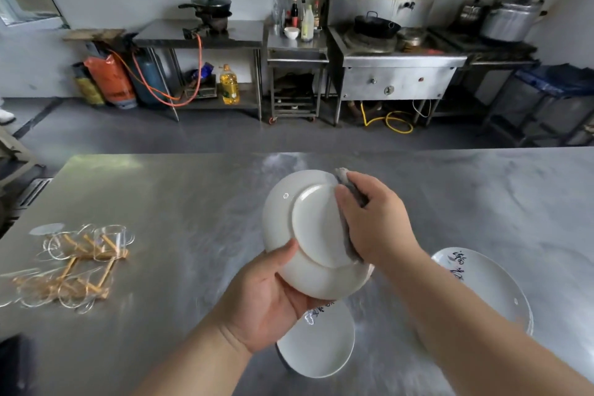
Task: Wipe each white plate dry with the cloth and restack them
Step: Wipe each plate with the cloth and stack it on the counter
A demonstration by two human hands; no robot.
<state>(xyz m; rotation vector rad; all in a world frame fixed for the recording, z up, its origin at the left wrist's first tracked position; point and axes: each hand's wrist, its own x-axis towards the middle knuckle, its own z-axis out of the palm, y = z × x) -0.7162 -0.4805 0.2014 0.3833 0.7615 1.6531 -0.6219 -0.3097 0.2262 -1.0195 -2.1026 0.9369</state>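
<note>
Fingers of the left hand [266, 296] curl round the low edge of a white plate [308, 228], with the thumb on its back. This plate is held up over the metal table [193, 202], tilted, with its bottom side showing. The right hand [376, 222] grips a gray cloth [349, 182] and presses it on the plate's right side. A second plate [318, 344] lies on the table under the hands. A third plate [482, 283] sits at the right.

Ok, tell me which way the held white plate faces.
White ceramic plate: underside toward the camera, its round foot ring showing.
</note>
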